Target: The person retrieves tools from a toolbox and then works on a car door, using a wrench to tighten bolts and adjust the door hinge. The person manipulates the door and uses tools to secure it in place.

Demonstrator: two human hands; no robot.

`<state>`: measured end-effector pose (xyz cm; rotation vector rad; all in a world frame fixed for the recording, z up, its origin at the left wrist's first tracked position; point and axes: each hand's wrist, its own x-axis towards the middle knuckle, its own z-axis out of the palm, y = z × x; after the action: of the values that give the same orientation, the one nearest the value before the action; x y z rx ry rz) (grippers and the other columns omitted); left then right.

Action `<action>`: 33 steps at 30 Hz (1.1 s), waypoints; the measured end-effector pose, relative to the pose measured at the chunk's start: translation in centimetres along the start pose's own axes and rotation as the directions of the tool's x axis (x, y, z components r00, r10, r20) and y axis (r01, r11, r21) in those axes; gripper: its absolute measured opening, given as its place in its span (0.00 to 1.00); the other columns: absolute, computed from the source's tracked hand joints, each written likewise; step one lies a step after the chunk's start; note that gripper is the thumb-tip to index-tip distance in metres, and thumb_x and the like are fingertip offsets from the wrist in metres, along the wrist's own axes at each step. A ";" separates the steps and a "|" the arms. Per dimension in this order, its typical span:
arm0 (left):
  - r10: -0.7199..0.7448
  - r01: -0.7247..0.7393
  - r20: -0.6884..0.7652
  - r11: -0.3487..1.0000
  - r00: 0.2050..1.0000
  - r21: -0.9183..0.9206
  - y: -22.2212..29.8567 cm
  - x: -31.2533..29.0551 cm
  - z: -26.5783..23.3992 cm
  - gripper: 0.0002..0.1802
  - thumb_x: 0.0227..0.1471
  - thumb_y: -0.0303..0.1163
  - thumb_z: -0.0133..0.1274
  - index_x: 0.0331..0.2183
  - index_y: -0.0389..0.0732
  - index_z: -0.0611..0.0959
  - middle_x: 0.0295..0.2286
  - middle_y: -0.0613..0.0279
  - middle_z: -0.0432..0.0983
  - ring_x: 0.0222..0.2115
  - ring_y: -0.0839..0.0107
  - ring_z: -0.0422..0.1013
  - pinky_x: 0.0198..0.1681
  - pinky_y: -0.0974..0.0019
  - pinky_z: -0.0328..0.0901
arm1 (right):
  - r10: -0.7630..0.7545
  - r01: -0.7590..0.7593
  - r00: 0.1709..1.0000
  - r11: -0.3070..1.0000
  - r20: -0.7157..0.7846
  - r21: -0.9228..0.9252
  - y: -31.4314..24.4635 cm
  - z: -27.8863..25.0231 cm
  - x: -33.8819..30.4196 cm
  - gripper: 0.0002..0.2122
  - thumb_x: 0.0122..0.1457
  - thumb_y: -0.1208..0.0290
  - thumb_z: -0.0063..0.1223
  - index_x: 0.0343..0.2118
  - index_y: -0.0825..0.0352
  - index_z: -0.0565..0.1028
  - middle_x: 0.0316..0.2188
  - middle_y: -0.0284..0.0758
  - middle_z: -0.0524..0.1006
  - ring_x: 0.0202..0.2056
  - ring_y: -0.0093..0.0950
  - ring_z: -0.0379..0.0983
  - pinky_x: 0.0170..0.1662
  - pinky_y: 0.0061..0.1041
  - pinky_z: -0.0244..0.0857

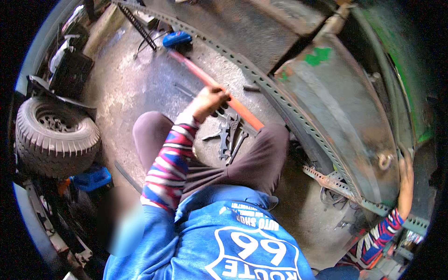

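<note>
My left hand (211, 103) is closed around a long orange bar (242, 112), which slants over the floor from a blue object at the far side to my right knee. At far right, my right hand (405, 179) lies with fingers stretched out against the curved edge of a worn grey metal panel (347, 121) with green patches. Between my legs, just nearer than my left hand, are several metal hand tools (225, 137), among them a wrench (238, 145). My left fingertips are partly hidden behind the bar.
A perforated metal strip (280, 95) borders the panel. The blue object (177, 39) sits near a black coiled spring-like piece (138, 28). On the left stand a tire on its rim (58, 135) and a blue container (93, 178). A short dark bar (251, 87) lies on the concrete.
</note>
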<state>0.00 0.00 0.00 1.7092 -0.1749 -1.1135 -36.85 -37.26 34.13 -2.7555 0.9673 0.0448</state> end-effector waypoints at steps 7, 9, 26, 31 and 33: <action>-0.290 0.558 -0.520 0.671 0.804 0.488 -21.6 6.4 11.5 0.57 0.41 0.62 0.64 0.62 0.33 0.66 0.65 0.42 0.54 0.67 0.48 0.48 0.67 0.44 0.50 | 0.119 -0.118 0.992 0.993 -0.033 0.024 8.9 -2.1 -1.9 0.29 0.71 0.52 0.35 0.66 0.69 0.61 0.67 0.40 0.61 0.69 0.32 0.51 0.71 0.33 0.39; -0.288 0.587 -0.538 0.602 0.792 0.542 -22.9 6.2 14.2 0.72 0.38 0.65 0.66 0.67 0.31 0.48 0.69 0.43 0.38 0.70 0.49 0.32 0.70 0.45 0.37 | 0.185 -0.184 0.981 0.983 -0.065 0.025 11.4 -3.1 -2.8 0.29 0.71 0.52 0.35 0.66 0.69 0.61 0.67 0.40 0.61 0.69 0.32 0.51 0.71 0.33 0.39; -0.221 0.479 -0.531 0.772 0.818 0.418 -25.3 7.6 9.1 0.36 0.44 0.33 0.58 0.54 0.34 0.64 0.46 0.42 0.75 0.51 0.45 0.71 0.55 0.48 0.67 | 0.441 -0.396 0.844 0.896 -0.304 0.200 22.8 -7.4 -6.0 0.29 0.71 0.52 0.35 0.66 0.70 0.60 0.66 0.40 0.61 0.68 0.32 0.53 0.70 0.32 0.41; -0.265 0.554 -0.652 0.782 0.711 0.287 -24.9 7.6 3.0 0.28 0.44 0.36 0.57 0.48 0.36 0.74 0.45 0.40 0.77 0.49 0.46 0.74 0.54 0.52 0.68 | 0.484 -0.424 0.814 0.873 -0.322 0.242 24.0 -7.4 -5.9 0.29 0.71 0.52 0.35 0.66 0.70 0.60 0.66 0.40 0.61 0.68 0.32 0.53 0.70 0.32 0.41; -0.273 0.595 -0.768 0.785 0.579 0.170 -25.8 7.7 0.1 0.24 0.45 0.35 0.56 0.46 0.38 0.76 0.45 0.41 0.77 0.49 0.47 0.73 0.54 0.53 0.68 | 0.494 -0.423 0.805 0.866 -0.329 0.266 24.5 -7.4 -6.0 0.29 0.71 0.52 0.35 0.66 0.70 0.60 0.66 0.40 0.61 0.68 0.32 0.53 0.70 0.32 0.41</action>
<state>-5.59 7.02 -25.40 2.5610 0.6064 -0.6751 -57.09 -53.79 37.17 -2.3378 1.6419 -0.5061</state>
